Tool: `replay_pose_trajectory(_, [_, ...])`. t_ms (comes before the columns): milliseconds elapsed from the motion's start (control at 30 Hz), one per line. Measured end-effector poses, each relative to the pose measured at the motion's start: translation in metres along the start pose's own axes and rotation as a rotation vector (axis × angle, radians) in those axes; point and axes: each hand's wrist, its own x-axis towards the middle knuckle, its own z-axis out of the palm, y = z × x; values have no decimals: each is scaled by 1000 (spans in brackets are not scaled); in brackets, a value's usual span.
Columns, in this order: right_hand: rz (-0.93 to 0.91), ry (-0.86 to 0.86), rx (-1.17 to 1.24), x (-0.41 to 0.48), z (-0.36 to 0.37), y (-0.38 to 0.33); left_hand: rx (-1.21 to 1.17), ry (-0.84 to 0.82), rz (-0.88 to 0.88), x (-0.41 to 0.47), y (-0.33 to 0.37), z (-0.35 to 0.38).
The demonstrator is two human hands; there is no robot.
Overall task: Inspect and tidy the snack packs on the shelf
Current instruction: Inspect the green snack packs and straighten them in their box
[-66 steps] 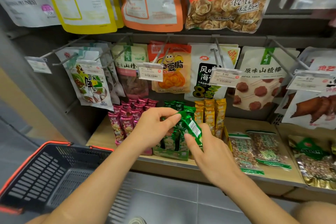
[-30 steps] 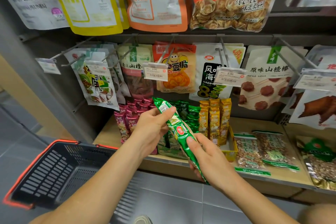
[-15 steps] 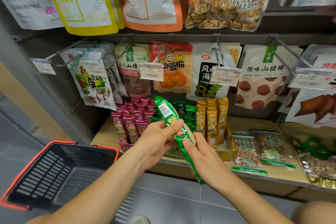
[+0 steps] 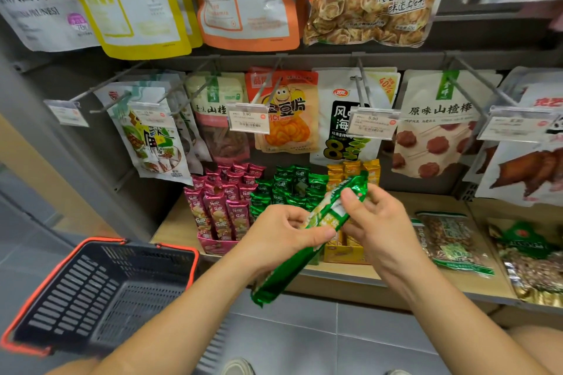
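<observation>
At centre frame we pinch the long green snack pack [image 4: 307, 240] slantwise before the shelf [image 4: 396, 280], left hand [image 4: 283, 237] mid-length, right hand [image 4: 377, 222] near its upper end; we judge it light, crinkly, slippery, best held by its sealed ends.

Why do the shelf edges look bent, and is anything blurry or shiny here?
Head view: the wide-angle lens bows the shelf rail and stretches the corners; the green snack pack looks slightly smeared; the orange pouch shows soft glare; lighting is even, shadows faint.
</observation>
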Motion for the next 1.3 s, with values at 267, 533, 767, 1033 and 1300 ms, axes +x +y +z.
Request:
replay_pose_trajectory(267, [-48, 182, 170, 5, -13, -11, 117, 20, -31, 2, 4, -24])
replay_pose_trajectory(533, [1, 278, 316, 11, -21, -16, 120, 64, 1, -2, 7, -51])
replay_pose_trajectory(767, [244, 188, 378, 12, -31, -19, 243, 196, 126, -5, 4, -75])
replay_pose_trajectory(1033, [247, 38, 260, 9, -36, -17, -122, 221, 115, -3, -6, -91])
replay_pose_trajectory(1300, [181, -24, 243, 3, -30, -23, -87, 432, 66, 11, -12, -85])
